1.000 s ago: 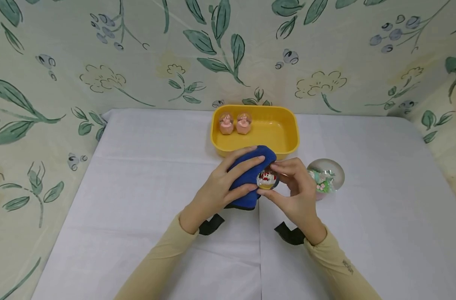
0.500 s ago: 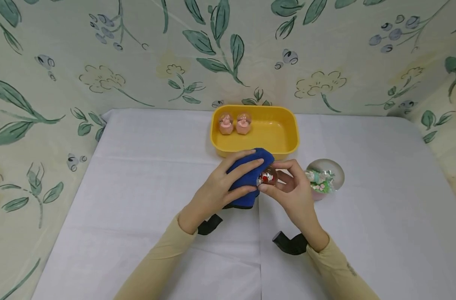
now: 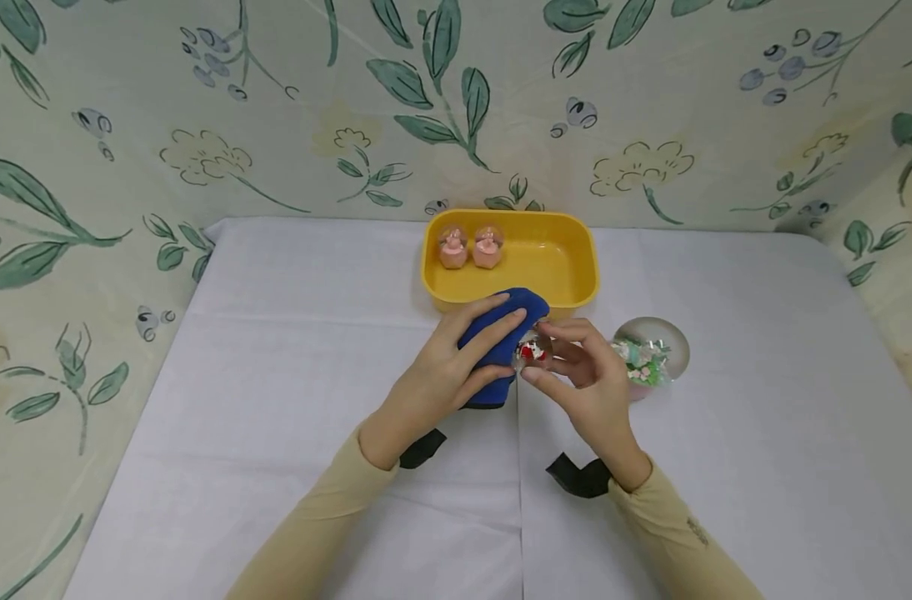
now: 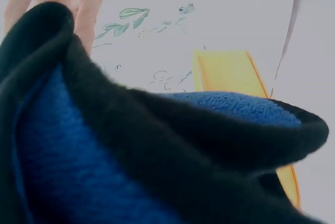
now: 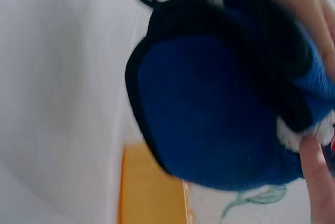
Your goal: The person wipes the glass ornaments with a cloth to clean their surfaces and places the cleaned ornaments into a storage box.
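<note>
My left hand (image 3: 435,373) grips a blue cloth (image 3: 525,302) with black edging, its fingers spread over the top. The cloth wraps the left side of a small clear snow globe (image 3: 533,352) with a red and white figure inside. From the right, my right hand (image 3: 597,396) pinches this globe between thumb and fingers. Folds of the cloth (image 4: 63,156) fill much of the left wrist view and hide the globe there. In the right wrist view the cloth (image 5: 193,109) covers most of it, and one fingertip touches its white part.
Just beyond my hands stands a yellow tray (image 3: 553,262), with two small pink globes (image 3: 453,248) in its left end. A larger snow globe (image 3: 669,348) with flowers lies right of my right hand. A patterned cloth hangs behind the white-covered table (image 3: 291,350).
The small globe has turned between my hands, so its red figure faces differently. The blue cloth has shifted slightly, dipping towards me and then moving back away.
</note>
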Demonstrator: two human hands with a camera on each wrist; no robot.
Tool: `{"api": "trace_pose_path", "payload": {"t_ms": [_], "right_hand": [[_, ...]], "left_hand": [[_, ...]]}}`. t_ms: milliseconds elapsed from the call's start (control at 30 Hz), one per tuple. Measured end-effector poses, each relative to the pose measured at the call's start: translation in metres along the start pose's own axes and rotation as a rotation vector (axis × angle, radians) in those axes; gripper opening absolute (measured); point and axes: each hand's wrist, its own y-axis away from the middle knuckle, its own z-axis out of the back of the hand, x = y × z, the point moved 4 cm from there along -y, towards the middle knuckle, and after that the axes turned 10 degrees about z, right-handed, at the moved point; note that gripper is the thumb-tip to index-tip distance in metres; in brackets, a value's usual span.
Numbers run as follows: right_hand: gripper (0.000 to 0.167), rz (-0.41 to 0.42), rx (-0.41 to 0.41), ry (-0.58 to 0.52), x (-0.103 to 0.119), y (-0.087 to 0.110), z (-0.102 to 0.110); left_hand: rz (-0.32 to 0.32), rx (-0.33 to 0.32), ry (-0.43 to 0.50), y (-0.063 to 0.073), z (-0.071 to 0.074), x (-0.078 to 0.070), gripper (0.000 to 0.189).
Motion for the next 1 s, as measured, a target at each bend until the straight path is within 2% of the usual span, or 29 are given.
{"api": "trace_pose_path", "payload": {"t_ms": [133, 200, 367, 500, 667, 800, 933, 1000], "right_hand": [[0.036, -0.207, -0.117, -0.059, -0.005, 0.0043, 0.0006], [0.038, -0.24, -0.132, -0.081, -0.0055, 0.0048, 0.0002], [0.037, -0.137, -0.116, -0.138, -0.0037, 0.0028, 0.0001], [0.038, -0.077, -0.11, -0.212, -0.0044, 0.0014, 0.0002], [0.038, -0.061, -0.106, -0.297, -0.0046, -0.0001, -0.0019], [0.039, -0.078, -0.094, -0.344, -0.0048, -0.0002, -0.0034], [0.042, -0.081, -0.021, -0.306, -0.0031, 0.0, -0.0037], [0.046, -0.051, 0.048, -0.226, -0.0009, -0.0009, -0.0033]], "left_hand": [[0.015, -0.011, -0.028, -0.0008, -0.0005, -0.0012, 0.058], [0.036, -0.014, -0.019, -0.0011, 0.0004, -0.0006, 0.058], [0.05, -0.012, 0.003, -0.003, 0.0037, 0.0001, 0.06], [0.041, 0.018, 0.054, -0.0056, 0.0047, -0.0009, 0.06], [0.053, 0.072, 0.153, -0.0059, 0.0047, -0.0022, 0.058], [0.045, 0.081, 0.198, -0.0051, 0.0053, -0.0033, 0.06], [0.034, 0.066, 0.226, -0.004, 0.0063, -0.0023, 0.065], [0.036, 0.06, 0.231, -0.0037, 0.0071, -0.0014, 0.066]]}}
